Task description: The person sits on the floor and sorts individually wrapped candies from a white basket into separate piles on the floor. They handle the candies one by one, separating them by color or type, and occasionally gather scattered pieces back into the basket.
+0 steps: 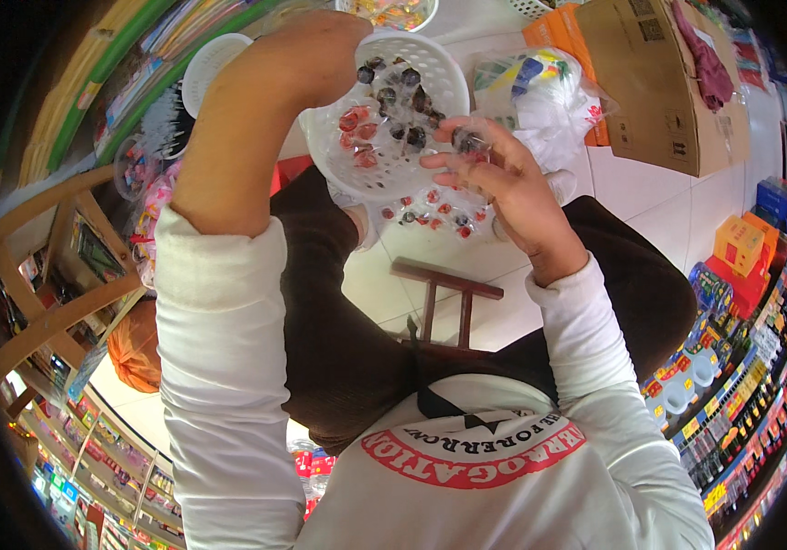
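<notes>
A round white perforated plastic basket (328, 148) is before me between my knees, holding several small clear-wrapped pieces, dark ones (410, 77) and red ones (359, 127). My left hand (324, 58) is bent over the basket's far left rim; its fingers are hidden, so I cannot tell whether they grip anything. At the right rim, the fingers of my right hand (510, 161) are curled around a clear-wrapped dark piece (469, 139). Below the basket's near edge appear more small red and dark wrapped pieces (434, 210), in what looks like clear plastic.
Beyond the basket are a white tub (211, 69) and another white basket (427, 17) with colourful contents. A stuffed clear plastic bag (537, 103) and a cardboard box (654, 89) stand right on the tiled floor. A wooden frame (56, 316) is left; stocked shelves (744, 392) line the right.
</notes>
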`<state>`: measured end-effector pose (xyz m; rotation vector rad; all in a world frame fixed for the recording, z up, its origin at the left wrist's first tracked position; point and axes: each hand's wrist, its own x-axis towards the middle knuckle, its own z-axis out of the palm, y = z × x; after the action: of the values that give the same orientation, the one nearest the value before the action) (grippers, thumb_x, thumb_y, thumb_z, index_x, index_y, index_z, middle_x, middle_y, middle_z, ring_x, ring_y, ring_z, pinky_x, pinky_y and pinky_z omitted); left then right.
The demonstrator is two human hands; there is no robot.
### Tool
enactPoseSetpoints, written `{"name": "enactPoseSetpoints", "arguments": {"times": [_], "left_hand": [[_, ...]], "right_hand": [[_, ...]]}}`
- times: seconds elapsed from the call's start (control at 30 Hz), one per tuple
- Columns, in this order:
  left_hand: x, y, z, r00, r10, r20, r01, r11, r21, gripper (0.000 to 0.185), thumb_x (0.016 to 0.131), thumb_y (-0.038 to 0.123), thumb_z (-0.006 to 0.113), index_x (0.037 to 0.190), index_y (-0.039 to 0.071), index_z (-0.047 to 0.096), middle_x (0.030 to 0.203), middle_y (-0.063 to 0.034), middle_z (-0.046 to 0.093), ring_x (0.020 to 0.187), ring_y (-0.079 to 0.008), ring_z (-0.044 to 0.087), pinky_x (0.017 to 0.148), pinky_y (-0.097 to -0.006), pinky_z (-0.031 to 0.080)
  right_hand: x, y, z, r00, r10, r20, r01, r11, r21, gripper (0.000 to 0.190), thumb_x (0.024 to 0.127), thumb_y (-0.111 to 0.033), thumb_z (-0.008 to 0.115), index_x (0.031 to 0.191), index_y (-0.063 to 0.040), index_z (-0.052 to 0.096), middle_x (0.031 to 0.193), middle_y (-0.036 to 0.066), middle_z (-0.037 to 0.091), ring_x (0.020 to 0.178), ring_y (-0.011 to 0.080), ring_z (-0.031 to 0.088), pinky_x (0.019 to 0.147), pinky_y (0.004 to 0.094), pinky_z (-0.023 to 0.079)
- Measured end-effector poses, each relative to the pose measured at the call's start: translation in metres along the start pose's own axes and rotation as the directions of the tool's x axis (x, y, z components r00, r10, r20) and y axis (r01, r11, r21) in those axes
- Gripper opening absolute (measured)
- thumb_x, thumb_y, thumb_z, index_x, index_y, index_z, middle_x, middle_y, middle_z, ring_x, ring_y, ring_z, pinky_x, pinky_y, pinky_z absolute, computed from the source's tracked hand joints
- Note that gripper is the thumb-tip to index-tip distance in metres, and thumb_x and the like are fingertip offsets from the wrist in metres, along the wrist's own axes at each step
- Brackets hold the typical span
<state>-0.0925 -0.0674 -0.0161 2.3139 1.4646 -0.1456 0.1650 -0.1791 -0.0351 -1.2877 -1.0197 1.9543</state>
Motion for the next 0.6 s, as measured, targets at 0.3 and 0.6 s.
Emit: {"name": "enactPoseSetpoints", "arguments": {"times": [0.3, 0.6], "left_hand": [[-0.005, -0.011, 0.004, 0.997, -0.065, -0.040, 0.065, 0.998, -0.013, 0.048, 0.090, 0.009, 0.058, 0.138, 0.008, 0.060, 0.136, -0.0193, 0.062, 0.128, -0.0392, 0.056, 0.110, -0.0461, 0.044], [0.001, -0.007, 0.000, 0.995, -0.096, 0.020, 0.095, 0.995, 0.031, 0.051, 0.087, 0.006, 0.059, 0.138, 0.007, 0.060, 0.133, -0.0212, 0.063, 0.124, -0.0396, 0.058, 0.109, -0.0462, 0.045]], "right_hand": [[-0.004, 0.009, -0.022, 0.974, 0.015, 0.226, -0.103, 0.917, 0.385, 0.055, 0.092, -0.006, 0.055, 0.145, 0.003, 0.044, 0.142, 0.026, 0.055, 0.126, 0.0377, 0.062, 0.106, 0.0445, 0.051], [-0.009, 0.017, -0.033, 0.990, -0.016, 0.141, -0.038, 0.927, 0.373, 0.048, 0.099, -0.012, 0.059, 0.144, 0.000, 0.049, 0.130, 0.018, 0.064, 0.121, 0.0315, 0.065, 0.103, 0.0421, 0.053]]}}
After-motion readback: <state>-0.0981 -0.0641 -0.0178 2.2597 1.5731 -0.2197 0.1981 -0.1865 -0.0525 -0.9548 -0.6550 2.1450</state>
